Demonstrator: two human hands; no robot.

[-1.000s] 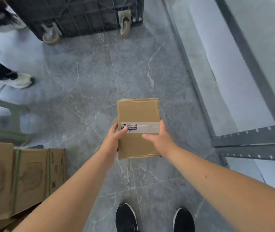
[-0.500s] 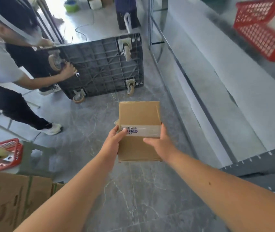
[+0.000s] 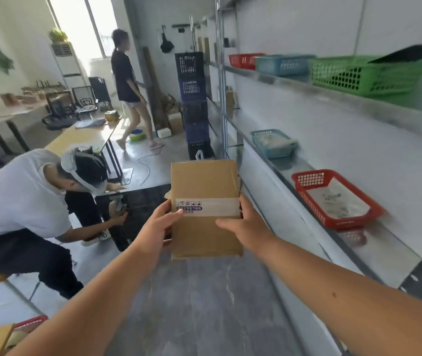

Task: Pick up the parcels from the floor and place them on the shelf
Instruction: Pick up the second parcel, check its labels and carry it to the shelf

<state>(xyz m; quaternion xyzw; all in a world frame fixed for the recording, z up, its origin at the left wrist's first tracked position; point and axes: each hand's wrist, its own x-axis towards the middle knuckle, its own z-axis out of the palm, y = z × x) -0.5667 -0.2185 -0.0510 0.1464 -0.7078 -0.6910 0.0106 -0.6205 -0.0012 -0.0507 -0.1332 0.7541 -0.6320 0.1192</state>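
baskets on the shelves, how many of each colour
red basket: 2, one on the top shelf, one on the lower shelf
blue basket: 2, top and lower
green basket: 1, top
total: 5

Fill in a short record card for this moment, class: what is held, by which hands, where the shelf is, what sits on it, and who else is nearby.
held item: cardboard parcel with a printed tape band, off the floor
left hand: grips the parcel's left edge
right hand: grips the parcel's right edge
shelf: to the right, parcel not yet on it
on lower shelf: red basket, blue basket
on upper shelf: green basket and others
nearby: crouching person in white shirt; person walking farther back
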